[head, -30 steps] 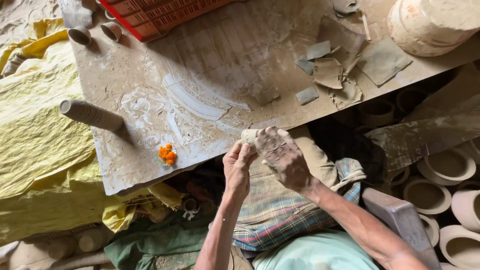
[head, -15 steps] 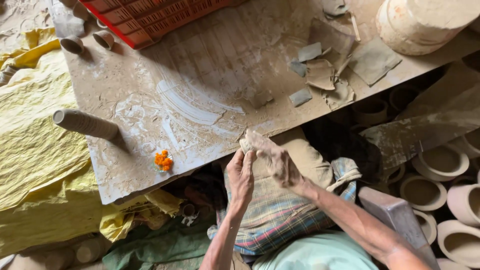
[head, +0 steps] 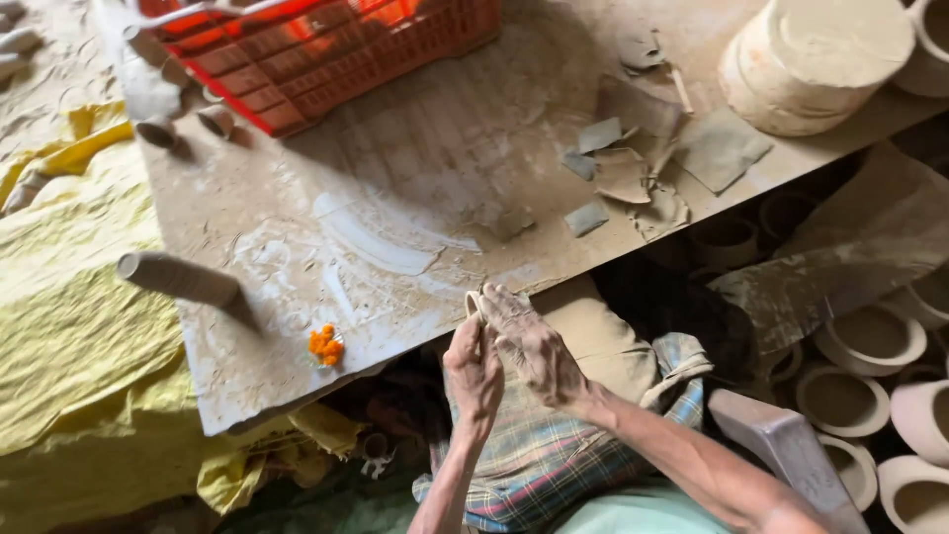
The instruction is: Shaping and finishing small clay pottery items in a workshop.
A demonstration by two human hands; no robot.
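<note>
Where the two wrists meet over the lap, the left hand (head: 474,371) and the right hand (head: 532,341) are pressed close together around a small piece of clay (head: 474,300), which sits at their fingertips just off the near edge of the work board (head: 435,148). The right hand's fingers curl over the top of the piece while the left hand cups it from the side; both seem to be pinching it, though so little of it shows that its shape is hard to tell. Holding it between both hands above the lap, rather than on the board, probably lets the fingers reach it from all sides.

Beneath the hands lies a checked cloth (head: 554,465) over the knees, likely there to catch clay. Ahead, the board is smeared with pale dried slip. An orange flower (head: 325,343) lies near its front left edge, and a clay-coated roller (head: 178,278) rests on its left side, within easy reach. Further out, torn flat scraps of clay (head: 633,168) lie scattered towards the right, beside a thick round clay block (head: 811,59) at the far corner. A red plastic crate (head: 326,49) stands at the back, with small clay cups (head: 215,120) just beside it. To the left a yellow sheet (head: 69,326) covers the ground; to the right, under the board's edge, unfired clay pots (head: 870,341) stand close together.
</note>
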